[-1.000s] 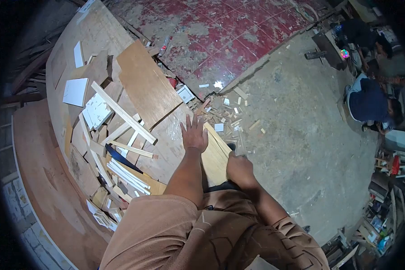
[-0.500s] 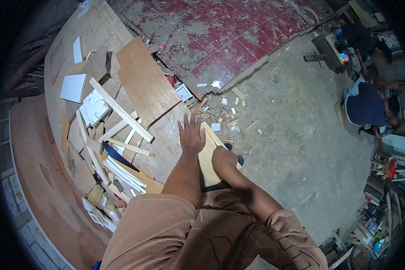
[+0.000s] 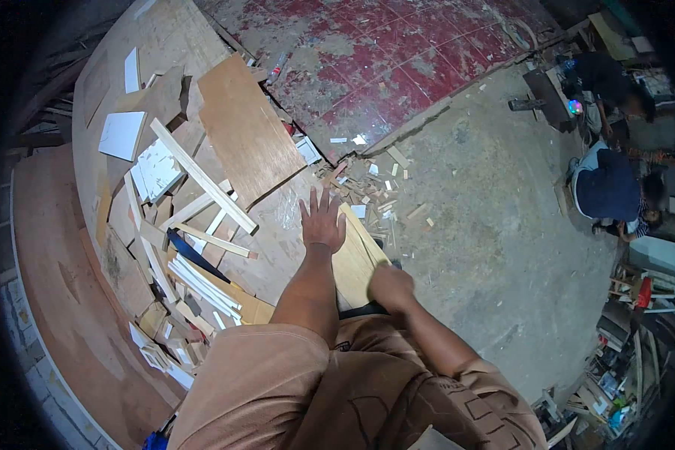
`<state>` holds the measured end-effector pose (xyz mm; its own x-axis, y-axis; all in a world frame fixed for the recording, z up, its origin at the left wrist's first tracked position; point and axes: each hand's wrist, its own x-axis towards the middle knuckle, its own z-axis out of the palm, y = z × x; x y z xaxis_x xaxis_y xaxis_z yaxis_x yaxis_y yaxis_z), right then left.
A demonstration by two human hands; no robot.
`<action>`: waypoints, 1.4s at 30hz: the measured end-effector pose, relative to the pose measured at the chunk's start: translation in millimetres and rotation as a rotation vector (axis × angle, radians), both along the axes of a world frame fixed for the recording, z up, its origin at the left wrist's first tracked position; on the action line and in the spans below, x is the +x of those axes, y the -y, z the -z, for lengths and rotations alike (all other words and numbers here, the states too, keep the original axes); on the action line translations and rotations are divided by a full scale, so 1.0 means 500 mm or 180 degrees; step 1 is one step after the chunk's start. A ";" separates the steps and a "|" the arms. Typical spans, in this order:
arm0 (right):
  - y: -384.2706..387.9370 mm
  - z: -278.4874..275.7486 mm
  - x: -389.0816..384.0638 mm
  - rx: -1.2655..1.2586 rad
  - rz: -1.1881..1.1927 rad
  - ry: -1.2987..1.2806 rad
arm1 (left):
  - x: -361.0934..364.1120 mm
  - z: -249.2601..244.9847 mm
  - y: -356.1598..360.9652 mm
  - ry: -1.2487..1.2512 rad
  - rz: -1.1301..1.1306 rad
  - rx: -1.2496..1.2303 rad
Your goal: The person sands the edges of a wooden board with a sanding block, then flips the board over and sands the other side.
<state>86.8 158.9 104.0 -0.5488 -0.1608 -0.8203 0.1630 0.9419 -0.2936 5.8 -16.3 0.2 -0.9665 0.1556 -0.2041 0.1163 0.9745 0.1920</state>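
My left hand (image 3: pixel 322 227) lies flat with its fingers spread, at the upper left edge of a pale wooden board (image 3: pixel 350 271). The board rests near the table's edge, just in front of my lap. Over the board's right side is my right hand (image 3: pixel 392 287), closed in a fist; whatever it grips is hidden beneath it. A dark line runs along the board up from that hand.
A brown plywood sheet (image 3: pixel 250 131), wood strips (image 3: pixel 203 176) and a blue-handled tool (image 3: pixel 195 255) lie on the left. Wood scraps litter the concrete floor (image 3: pixel 472 247). Two people (image 3: pixel 610 180) are at the right, near a bench.
My right hand has moved toward me and slightly right along the board, uncovering more of the board and the dark line. My left hand stays in about the same place on the board.
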 end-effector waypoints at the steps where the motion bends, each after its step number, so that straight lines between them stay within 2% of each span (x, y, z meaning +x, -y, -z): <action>1: 0.021 0.048 0.000 0.0127 0.0254 -0.0306 | 0.001 -0.002 -0.001 -0.0003 0.0006 -0.0003; 2: 0.031 0.070 0.000 0.0256 0.0517 -0.0611 | 0.001 -0.004 -0.001 -0.0005 -0.0005 0.0034; 6: -0.025 0.029 0.054 0.0160 0.0487 -0.0482 | 0.000 -0.005 0.000 -0.0029 -0.0017 0.0090; 7: -0.048 0.003 0.071 0.0201 0.0434 -0.0355 | 0.000 -0.006 -0.001 -0.0023 0.0005 0.0104; 10: -0.079 -0.177 0.067 -0.0112 0.0284 -0.0493 | -0.001 -0.006 0.002 0.0037 -0.0008 0.0047; 12: -0.075 -0.227 0.038 0.0166 0.0182 -0.0105 | 0.001 0.002 0.001 -0.0005 0.0011 0.0022; 16: -0.015 -0.003 0.022 -0.0010 0.0135 -0.0343 | 0.001 -0.004 -0.001 0.0006 -0.0014 0.0076; 19: 0.027 0.063 -0.010 0.0251 0.0430 -0.0574 | -0.003 0.001 0.000 0.0048 -0.0005 -0.0035; 21: 0.005 0.067 0.016 0.0213 0.0484 -0.0591 | 0.000 0.001 0.001 0.0025 -0.0035 0.0058; 23: -0.043 0.024 0.067 0.0101 0.0353 -0.0392 | 0.001 -0.002 -0.001 -0.0018 -0.0018 0.0056; 25: -0.078 -0.048 0.104 0.0054 0.0116 -0.0173 | 0.003 -0.001 -0.001 -0.0068 -0.0032 0.0049; 28: -0.074 -0.178 0.076 0.0035 0.0206 -0.0271 | 0.003 0.000 0.001 -0.0113 0.0006 0.0054; 31: -0.041 -0.075 0.037 -0.0106 0.0224 -0.0498 | 0.000 -0.002 -0.004 -0.0017 -0.0031 -0.0082; 33: 0.006 0.021 -0.008 0.0161 0.0233 -0.0469 | 0.001 -0.001 -0.003 -0.0009 -0.0020 -0.0102; 36: 0.017 0.099 0.002 0.0176 0.0301 -0.0758 | 0.001 0.002 -0.003 0.0012 -0.0100 0.0041; 38: -0.012 0.063 0.035 0.0115 0.0346 -0.0595 | 0.001 -0.002 0.000 0.0007 -0.0106 0.0010; 42: -0.075 -0.081 0.078 0.0143 0.0337 -0.0058 | 0.003 -0.001 -0.002 0.0008 -0.0080 0.0050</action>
